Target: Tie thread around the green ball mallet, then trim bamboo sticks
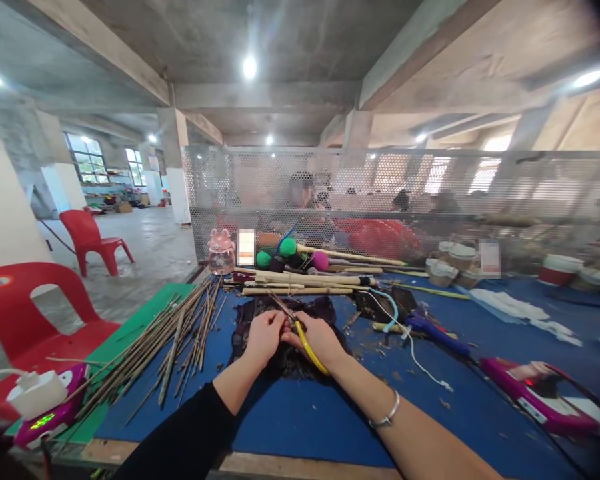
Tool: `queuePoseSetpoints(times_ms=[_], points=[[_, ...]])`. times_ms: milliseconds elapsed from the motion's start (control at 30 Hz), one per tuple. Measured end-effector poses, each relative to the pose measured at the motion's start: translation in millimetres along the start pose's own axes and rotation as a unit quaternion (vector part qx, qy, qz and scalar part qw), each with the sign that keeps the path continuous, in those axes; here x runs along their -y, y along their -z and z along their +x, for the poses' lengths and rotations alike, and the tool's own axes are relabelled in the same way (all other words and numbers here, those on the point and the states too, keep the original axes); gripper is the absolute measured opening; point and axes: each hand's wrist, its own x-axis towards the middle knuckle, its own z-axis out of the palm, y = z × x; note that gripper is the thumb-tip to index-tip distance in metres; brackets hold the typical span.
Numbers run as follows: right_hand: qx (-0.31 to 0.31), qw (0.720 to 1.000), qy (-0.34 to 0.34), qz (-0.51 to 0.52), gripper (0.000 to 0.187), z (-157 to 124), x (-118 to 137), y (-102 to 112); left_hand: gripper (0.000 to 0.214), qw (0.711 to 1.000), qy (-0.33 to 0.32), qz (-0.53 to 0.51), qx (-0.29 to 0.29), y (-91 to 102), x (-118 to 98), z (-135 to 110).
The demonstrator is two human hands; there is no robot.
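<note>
My right hand [323, 340] is closed around a pair of yellow-handled scissors [309, 352], whose pointed blades angle up and to the left. Close beside it, my left hand [264, 339] is closed in a pinch near the blades. Whatever lies between its fingertips is hidden or too small to name. Both hands are above a dark patterned cloth [325, 308] spread on the blue table top [300, 420]. Left of the cloth lies a loose bundle of thin brown sticks [155, 340].
Pale poles [300, 291] lie behind the cloth, with green balls [288, 247] and a pink ball [321, 260] beyond. A blue glue gun [440, 335] and purple power strip [535, 393] are at right. Perforated metal screen [260, 180] bounds the back; red chairs [45, 300] stand left.
</note>
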Motion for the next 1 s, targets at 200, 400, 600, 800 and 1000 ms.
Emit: queuePoseSetpoints(times_ms=[200, 400, 600, 800, 1000], points=[[-0.021, 0.998, -0.030, -0.044, 0.044, 1.9, -4.1, 0.8, 0.019, 0.999, 0.016, -0.020, -0.020, 2.1, -0.2, 4.1], [-0.012, 0.999, -0.013, -0.049, 0.053, 0.5, -3.5, 2.6, 0.017, 0.999, 0.019, -0.030, -0.041, 2.7, -3.0, 6.9], [-0.020, 0.999, 0.036, -0.033, 0.057, 0.9, -0.1, -0.9, 0.010, 0.999, -0.009, 0.007, -0.042, 0.5, -7.5, 1.3], [-0.037, 0.996, 0.057, -0.055, 0.060, 2.4, -2.9, -3.2, 0.015, 0.993, -0.054, 0.102, -0.020, -1.2, -6.6, -2.3], [-0.030, 0.996, 0.059, -0.066, 0.063, 3.0, -5.8, -4.3, 0.017, 0.976, -0.098, 0.190, -0.034, 0.8, -11.5, -6.5]])
